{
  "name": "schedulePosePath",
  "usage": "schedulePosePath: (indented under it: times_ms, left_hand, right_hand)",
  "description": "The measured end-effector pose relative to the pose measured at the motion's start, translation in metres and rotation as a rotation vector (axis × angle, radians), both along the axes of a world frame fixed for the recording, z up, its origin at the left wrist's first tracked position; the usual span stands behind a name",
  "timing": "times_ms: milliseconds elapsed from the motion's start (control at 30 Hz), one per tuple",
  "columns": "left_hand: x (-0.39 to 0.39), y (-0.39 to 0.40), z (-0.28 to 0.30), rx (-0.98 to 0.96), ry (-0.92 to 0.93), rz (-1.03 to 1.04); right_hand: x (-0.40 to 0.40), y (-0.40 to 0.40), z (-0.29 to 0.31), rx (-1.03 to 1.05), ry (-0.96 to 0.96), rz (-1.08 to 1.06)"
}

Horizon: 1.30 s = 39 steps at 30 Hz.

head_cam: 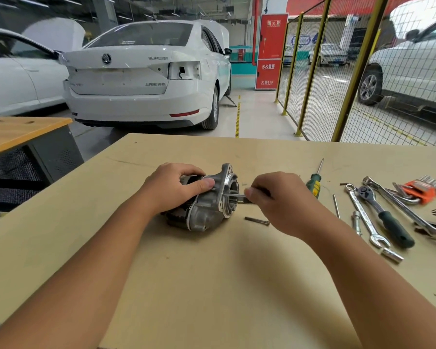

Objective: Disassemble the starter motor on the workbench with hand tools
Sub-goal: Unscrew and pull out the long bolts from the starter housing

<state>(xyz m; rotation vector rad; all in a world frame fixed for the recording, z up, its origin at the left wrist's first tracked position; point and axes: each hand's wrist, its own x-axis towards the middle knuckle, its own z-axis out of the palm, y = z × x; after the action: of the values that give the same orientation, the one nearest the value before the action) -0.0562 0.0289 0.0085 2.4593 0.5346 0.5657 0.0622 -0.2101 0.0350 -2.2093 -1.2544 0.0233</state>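
Holding: the starter motor [207, 201] lies on its side on the workbench [212, 285], under the left hand [173, 188], whose fingers wrap over the dark rear body with the thumb on the cast housing.
Right grip: the right hand [278, 197] is pinched shut on a slim metal rod [233, 195] — a long bolt or a thin tool, I cannot tell which — whose free end meets the flange face.
Step in hand: by my reading, drawing out or loosening a through fastener at the nose end.
Next move: likely a straight pull or turn along the rod's axis, while the other hand keeps the round body from rolling.
Materials: housing is dull grey cast metal with a brighter machined flange ring and small holes; rear section is black and ribbed.
Just below the pinch: a loose dark bolt [257, 220] lies on the board.
Beyond the right hand: a green-handled screwdriver [314, 183], a ratchet [383, 215], a combination wrench [364, 217] and an orange hex key set [418, 188] — all steel, lying apart from the motor.
Bench top: pale, matte wood, lightly scuffed.
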Motion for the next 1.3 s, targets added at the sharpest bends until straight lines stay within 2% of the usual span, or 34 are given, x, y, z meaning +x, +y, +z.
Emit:
schedulePosePath:
  times_ms: [400,900,1167,1300]
  left_hand:
    - [-0.002,-0.003,0.001,0.018,-0.045,-0.017]
    - [-0.001,0.000,-0.003,0.020,-0.057,-0.027]
    - [-0.001,0.000,-0.003,0.008,-0.060,-0.028]
    - [-0.001,0.000,-0.003,0.006,-0.054,-0.023]
  right_hand:
    - [0.003,0.006,-0.012,0.090,-0.019,-0.002]
    - [0.009,0.003,-0.014,0.041,-0.070,0.189]
    - [0.006,0.007,-0.018,0.101,0.003,0.105]
    - [0.000,0.009,-0.015,0.132,-0.028,0.038]
